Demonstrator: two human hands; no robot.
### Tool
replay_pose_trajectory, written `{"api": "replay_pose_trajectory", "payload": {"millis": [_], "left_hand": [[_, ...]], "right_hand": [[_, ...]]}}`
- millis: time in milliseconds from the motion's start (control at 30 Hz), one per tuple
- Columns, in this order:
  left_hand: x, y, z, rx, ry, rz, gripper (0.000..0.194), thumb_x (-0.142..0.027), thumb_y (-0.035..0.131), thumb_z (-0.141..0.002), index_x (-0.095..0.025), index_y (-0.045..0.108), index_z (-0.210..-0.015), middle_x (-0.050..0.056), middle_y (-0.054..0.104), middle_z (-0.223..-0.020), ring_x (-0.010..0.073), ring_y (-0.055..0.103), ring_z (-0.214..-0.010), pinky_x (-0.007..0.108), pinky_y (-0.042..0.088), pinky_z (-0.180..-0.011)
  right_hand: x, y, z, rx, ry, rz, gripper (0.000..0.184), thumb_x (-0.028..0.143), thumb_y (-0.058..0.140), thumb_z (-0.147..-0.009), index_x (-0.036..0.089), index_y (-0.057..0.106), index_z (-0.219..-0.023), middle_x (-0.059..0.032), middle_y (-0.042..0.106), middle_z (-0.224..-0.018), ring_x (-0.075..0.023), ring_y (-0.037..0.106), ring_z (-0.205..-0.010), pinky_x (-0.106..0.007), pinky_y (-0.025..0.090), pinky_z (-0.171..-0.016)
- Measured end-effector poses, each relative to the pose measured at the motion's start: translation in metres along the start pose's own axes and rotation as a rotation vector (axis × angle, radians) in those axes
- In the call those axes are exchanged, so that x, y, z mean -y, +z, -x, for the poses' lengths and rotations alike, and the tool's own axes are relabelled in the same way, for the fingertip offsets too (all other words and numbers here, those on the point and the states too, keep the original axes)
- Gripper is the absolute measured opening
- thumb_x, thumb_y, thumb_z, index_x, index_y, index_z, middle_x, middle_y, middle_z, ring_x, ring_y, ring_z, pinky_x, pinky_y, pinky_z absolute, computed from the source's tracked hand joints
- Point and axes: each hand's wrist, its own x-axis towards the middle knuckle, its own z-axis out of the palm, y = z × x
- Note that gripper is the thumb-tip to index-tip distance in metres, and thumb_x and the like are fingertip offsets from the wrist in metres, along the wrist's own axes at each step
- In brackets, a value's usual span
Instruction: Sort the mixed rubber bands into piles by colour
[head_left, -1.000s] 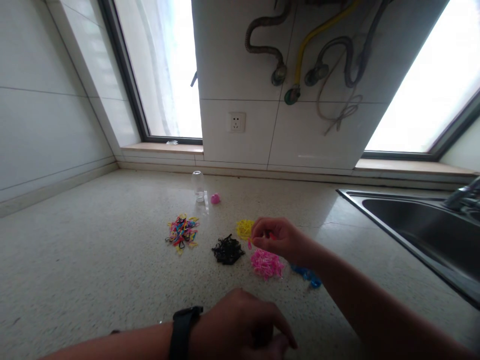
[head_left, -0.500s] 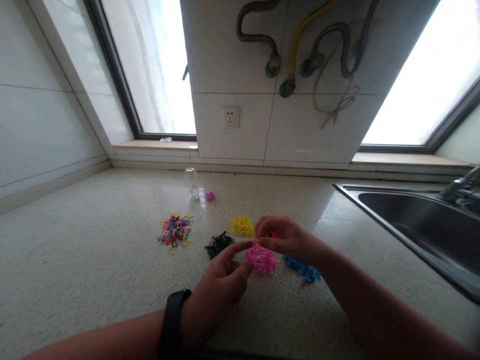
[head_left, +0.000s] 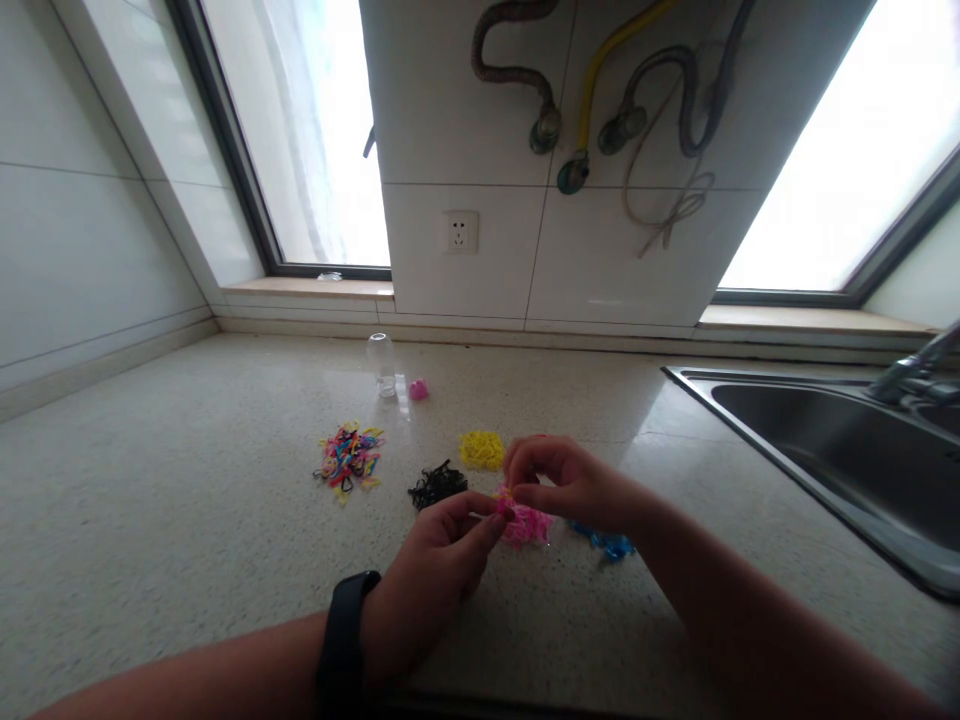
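Pink bands (head_left: 531,526) rest far from sink edges (head_left: 694,380), left fingers (head_left: 482,538) together, right fingers (head_left: 541,496) unclear.

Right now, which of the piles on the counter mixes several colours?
The multicoloured pile, leftmost of the five on the counter. The black pile, yellow pile, pink pile and blue pile each show one colour.

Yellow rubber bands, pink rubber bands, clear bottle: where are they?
Yellow rubber bands (head_left: 482,450): head view, middle of pile.
Pink rubber bands (head_left: 531,526): head view, uncovered part of pile.
Clear bottle (head_left: 382,364): head view, its side.
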Motion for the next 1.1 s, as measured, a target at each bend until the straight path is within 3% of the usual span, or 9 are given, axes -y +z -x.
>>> {"api": "replay_pose_trajectory", "payload": {"millis": [533,900,1100], "left_hand": [[0.004,-0.003,0.001,0.026,0.012,0.003,0.038,-0.050,0.067,-0.085,-0.014,0.062,-0.094,-0.009,0.035,-0.050,0.0051,0.025,-0.043,0.022,0.018,-0.042],[0.006,-0.004,0.000,0.004,0.030,-0.034,0.045,-0.055,0.059,-0.089,-0.012,0.065,-0.101,-0.009,0.034,-0.047,0.0059,0.023,-0.042,0.023,0.014,-0.042],[0.008,-0.005,-0.001,0.004,0.039,-0.052,0.040,-0.054,0.057,-0.091,-0.014,0.062,-0.092,-0.009,0.035,-0.047,0.0058,0.024,-0.043,0.023,0.015,-0.043]], "right_hand": [[-0.009,-0.013,0.001,-0.101,0.039,-0.240,0.020,0.035,0.069,-0.084,0.017,0.062,-0.080,0.0003,0.053,-0.077,-0.0116,0.047,-0.071,-0.025,0.039,-0.064],[-0.006,-0.006,-0.001,-0.070,0.024,-0.284,0.019,0.034,0.070,-0.085,0.016,0.064,-0.080,-0.0001,0.053,-0.076,-0.0119,0.046,-0.072,-0.025,0.037,-0.062],[-0.005,-0.006,0.000,-0.067,-0.006,-0.321,0.017,0.032,0.069,-0.086,0.017,0.064,-0.080,-0.0001,0.053,-0.076,-0.0120,0.046,-0.072,-0.025,0.036,-0.062]]}}
